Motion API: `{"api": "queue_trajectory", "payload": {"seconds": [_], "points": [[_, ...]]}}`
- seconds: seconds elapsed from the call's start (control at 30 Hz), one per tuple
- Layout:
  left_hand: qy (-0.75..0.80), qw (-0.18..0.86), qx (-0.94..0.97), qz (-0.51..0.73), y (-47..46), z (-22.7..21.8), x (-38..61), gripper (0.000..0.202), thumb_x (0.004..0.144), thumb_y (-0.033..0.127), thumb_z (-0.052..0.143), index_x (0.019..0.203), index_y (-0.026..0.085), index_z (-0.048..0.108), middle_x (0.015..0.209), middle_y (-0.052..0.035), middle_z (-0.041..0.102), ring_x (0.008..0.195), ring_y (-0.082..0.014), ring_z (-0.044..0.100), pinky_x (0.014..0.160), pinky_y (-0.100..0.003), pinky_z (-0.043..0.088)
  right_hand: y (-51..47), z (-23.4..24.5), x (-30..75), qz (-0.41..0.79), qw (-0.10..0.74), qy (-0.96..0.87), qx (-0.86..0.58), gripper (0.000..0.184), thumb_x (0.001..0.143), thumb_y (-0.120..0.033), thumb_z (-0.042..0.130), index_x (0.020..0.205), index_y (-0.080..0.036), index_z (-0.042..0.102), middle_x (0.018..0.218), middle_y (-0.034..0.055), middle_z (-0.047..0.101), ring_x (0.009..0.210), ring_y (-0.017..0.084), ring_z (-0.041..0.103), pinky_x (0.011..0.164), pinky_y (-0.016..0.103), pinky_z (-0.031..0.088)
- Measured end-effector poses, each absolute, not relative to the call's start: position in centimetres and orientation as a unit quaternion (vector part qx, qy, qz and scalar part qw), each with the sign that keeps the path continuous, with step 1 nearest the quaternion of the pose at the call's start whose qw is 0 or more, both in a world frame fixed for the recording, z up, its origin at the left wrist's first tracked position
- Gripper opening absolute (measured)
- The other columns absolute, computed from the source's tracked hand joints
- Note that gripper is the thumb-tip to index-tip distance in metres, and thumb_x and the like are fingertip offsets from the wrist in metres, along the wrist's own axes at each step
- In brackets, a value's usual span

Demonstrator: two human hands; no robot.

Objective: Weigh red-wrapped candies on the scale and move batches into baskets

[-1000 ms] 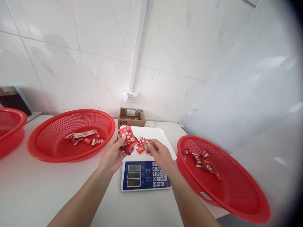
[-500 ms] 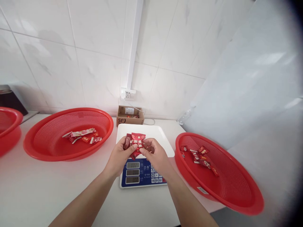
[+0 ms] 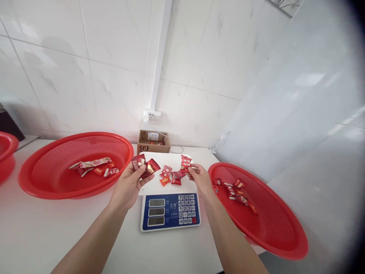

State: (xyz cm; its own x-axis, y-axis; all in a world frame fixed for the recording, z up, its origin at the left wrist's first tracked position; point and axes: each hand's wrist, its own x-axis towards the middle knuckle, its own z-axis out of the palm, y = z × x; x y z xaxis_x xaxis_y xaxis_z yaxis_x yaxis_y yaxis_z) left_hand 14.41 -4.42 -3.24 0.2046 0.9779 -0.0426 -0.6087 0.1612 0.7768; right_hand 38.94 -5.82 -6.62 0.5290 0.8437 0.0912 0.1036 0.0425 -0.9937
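My left hand (image 3: 129, 182) is closed on a couple of dark red wrapped candies (image 3: 153, 166), held over the left side of the white weighing pan (image 3: 154, 187). Between finger and thumb, my right hand (image 3: 201, 177) pinches a bright red candy packet (image 3: 186, 162) with white lettering, above the pan's right side. Several small wrapped candies (image 3: 165, 171) lie on the pan between the hands. The digital scale (image 3: 171, 227) has a blue panel with three displays and a number keypad; its digits are too faint to read surely.
Red perforated baskets stand on both sides, a left basket (image 3: 37, 188) and a right basket (image 3: 281, 243), each holding several wrapped candies. Another red basket (image 3: 7, 163) is cut off at the far left. A cardboard box (image 3: 142, 147) sits behind the scale, below a wall socket (image 3: 151, 116).
My hands have moved apart from their shared grip on the candies, left hand leftward, right hand rightward, each keeping some. Candies on the pan now show between them. The view has shifted slightly.
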Motion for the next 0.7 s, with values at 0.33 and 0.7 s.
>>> {"api": "queue_trajectory", "payload": {"seconds": [0.33,0.7], "points": [[0.278,0.713,0.329,0.553,-4.7,-2.9,14.0,0.018,0.072,0.022,0.072,0.088,0.019,0.064,0.089,-0.0013,0.067,0.078,-0.0121,0.064,0.072,-0.027,0.058,-3.2,-7.4,39.8,0.224,0.538,-0.431,-0.689,0.018,0.065,-0.037,0.063,0.075,-0.022,0.060,0.065,-0.0006,0.065,0.057,0.016,0.061,0.059,0.031,0.049],[0.286,0.703,0.327,0.564,-4.5,-2.5,13.6,0.018,0.071,0.023,0.072,0.087,0.020,0.064,0.084,0.0006,0.067,0.070,-0.0108,0.063,0.058,-0.022,0.058,-6.2,-6.0,41.7,0.146,0.525,-0.446,-0.710,0.032,0.074,-0.046,0.053,0.088,-0.018,0.061,0.082,0.0063,0.069,0.066,0.018,0.064,0.059,0.032,0.051]]}}
